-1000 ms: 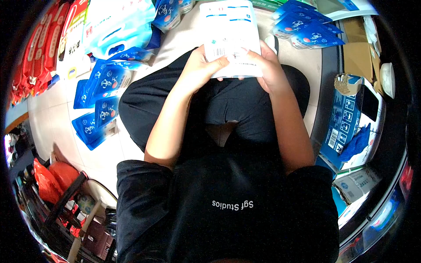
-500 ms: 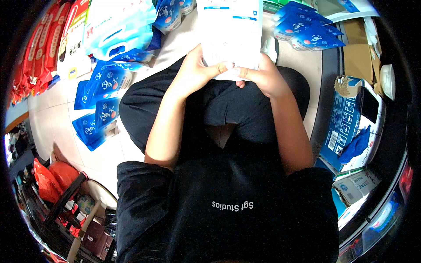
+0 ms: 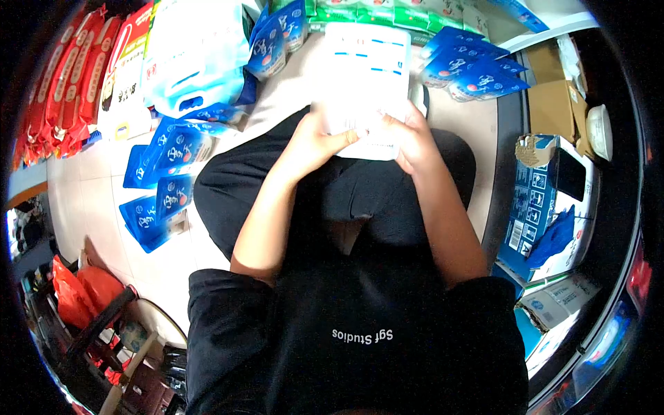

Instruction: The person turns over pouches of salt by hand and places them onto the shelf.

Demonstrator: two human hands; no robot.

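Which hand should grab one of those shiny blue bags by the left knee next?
Probably the left hand: it's nearer the shiny blue bags by the left knee. The right hand would then have to hold the flat white packet alone, which both hands grip now.

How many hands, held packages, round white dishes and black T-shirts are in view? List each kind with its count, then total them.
Hands: 2 (left hand, right hand)
Held white package: 1
Round white dish: 1
Black T-shirt: 1
Total: 5
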